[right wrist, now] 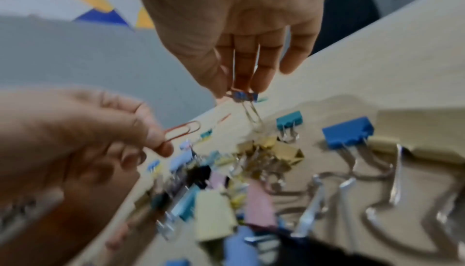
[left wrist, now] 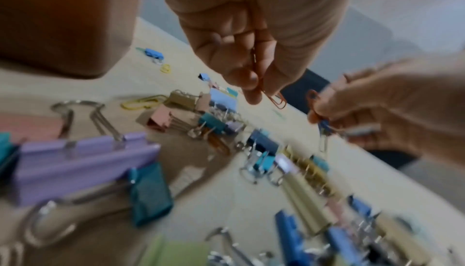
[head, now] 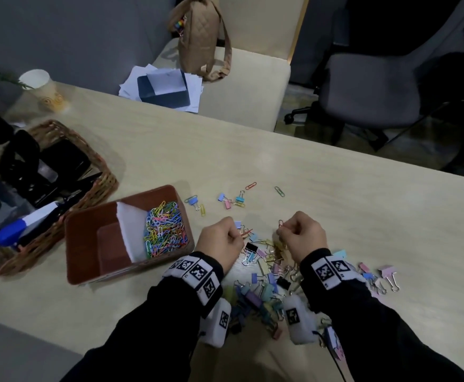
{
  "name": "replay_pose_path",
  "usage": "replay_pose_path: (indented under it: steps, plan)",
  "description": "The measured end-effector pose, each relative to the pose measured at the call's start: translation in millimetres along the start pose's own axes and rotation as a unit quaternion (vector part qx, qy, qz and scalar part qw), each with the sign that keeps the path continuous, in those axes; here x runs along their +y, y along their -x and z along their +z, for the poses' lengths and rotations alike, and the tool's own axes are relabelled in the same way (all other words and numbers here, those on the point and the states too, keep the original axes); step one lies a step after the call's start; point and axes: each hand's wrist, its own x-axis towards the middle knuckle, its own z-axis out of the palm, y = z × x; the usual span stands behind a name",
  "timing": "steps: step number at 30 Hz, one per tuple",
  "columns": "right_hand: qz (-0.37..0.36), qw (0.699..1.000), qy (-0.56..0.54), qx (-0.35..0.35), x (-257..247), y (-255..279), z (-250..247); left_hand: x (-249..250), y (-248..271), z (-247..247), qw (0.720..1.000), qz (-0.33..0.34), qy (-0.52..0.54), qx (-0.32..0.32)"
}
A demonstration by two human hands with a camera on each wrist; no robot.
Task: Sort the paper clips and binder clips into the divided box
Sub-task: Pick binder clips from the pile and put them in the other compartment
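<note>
A brown divided box [head: 83, 244] stands left of my hands; its right compartment holds a heap of coloured paper clips [head: 164, 230], and the left compartment looks empty. My left hand [head: 237, 235] pinches a red paper clip [left wrist: 275, 100] just above the table. My right hand [head: 281, 230] pinches a small blue binder clip [right wrist: 245, 96] by its wire handles, lifted over the pile. A mixed pile of coloured binder clips [head: 266, 271] lies between and under my wrists.
Loose clips lie farther out: a small group [head: 235, 201], a red paper clip [head: 250, 185] and a green one [head: 279, 191]. A wicker basket [head: 107, 175] of office items sits at the left, a paper cup [head: 43, 89] behind it. Chairs stand beyond the table's far edge.
</note>
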Motion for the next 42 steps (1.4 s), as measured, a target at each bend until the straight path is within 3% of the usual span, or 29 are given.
replay_pose_path:
  steps: [3, 7, 13, 15, 19, 22, 25, 27, 30, 34, 38, 42]
  plan:
    - [0.076, 0.992, -0.099, -0.012, 0, 1, 1, -7, 9, -7, 0.998, -0.021, 0.049, 0.021]
    - [0.1, 0.976, -0.193, -0.033, -11, 10, -10, -21, 17, -9, 0.99, -0.046, 0.134, -0.008]
    - [0.2, 0.906, -0.354, -0.118, -4, 9, -15, -26, 18, 1, 0.992, -0.067, 0.104, -0.005]
    - [0.187, 0.91, -0.351, -0.119, -2, 11, -16, -21, 20, 2, 0.993, -0.07, 0.091, -0.013]
    - [0.121, 0.959, -0.221, -0.13, -15, 18, -10, -9, 29, -13, 0.994, -0.037, 0.106, 0.003]
    - [0.039, 0.993, -0.032, -0.103, -21, 15, 4, -7, 38, -32, 0.989, -0.009, 0.136, 0.054]
    - [-0.073, 0.967, 0.215, -0.115, -22, 13, 18, -10, 46, -54, 0.977, -0.014, 0.164, 0.137]
    - [-0.121, 0.941, 0.294, -0.118, -23, 11, 25, -16, 48, -69, 0.968, -0.03, 0.159, 0.194]
    - [-0.149, 0.915, 0.348, -0.139, -25, 7, 33, -33, 48, -89, 0.96, -0.06, 0.094, 0.255]
    - [-0.154, 0.914, 0.345, -0.148, -21, 5, 38, -58, 46, -100, 0.963, -0.105, -0.044, 0.243]
    - [-0.145, 0.927, 0.326, -0.114, -12, 7, 34, -68, 45, -95, 0.968, -0.103, -0.063, 0.22]
    - [-0.112, 0.923, 0.346, -0.125, -8, 10, 32, -60, 46, -88, 0.968, -0.067, -0.062, 0.233]
